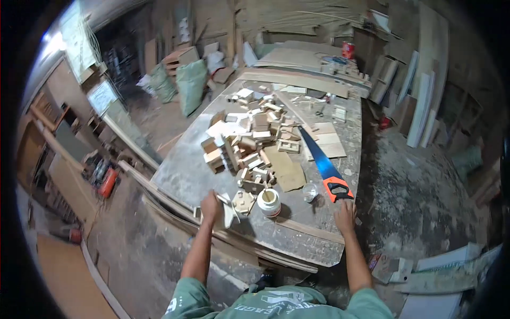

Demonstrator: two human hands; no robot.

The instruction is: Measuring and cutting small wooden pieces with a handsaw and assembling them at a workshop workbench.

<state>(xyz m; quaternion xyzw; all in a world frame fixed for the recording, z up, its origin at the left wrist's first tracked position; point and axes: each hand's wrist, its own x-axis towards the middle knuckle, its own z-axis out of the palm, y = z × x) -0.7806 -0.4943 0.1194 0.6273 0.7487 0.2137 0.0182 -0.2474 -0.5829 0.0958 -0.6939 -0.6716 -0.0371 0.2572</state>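
Note:
My left hand (211, 206) grips a small pale wooden piece (228, 211) at the near left edge of the grey workbench (180, 175). Beside it lie another small wooden block (244, 201) and a white glue pot (270, 202) with an open top. My right hand (345, 215) rests flat on the bench near its front edge, fingers apart, holding nothing. Just beyond it lies a handsaw (325, 166) with a blue blade and an orange and black handle. A heap of small wooden offcuts (249, 141) covers the bench's middle.
A brown sheet (287, 169) and flat plywood pieces (326, 139) lie by the saw. A small clear jar (310, 191) stands near the saw handle. Green sacks (190, 85) stand on the floor at left; boards (425, 106) lean at right. A red can (348, 50) sits far back.

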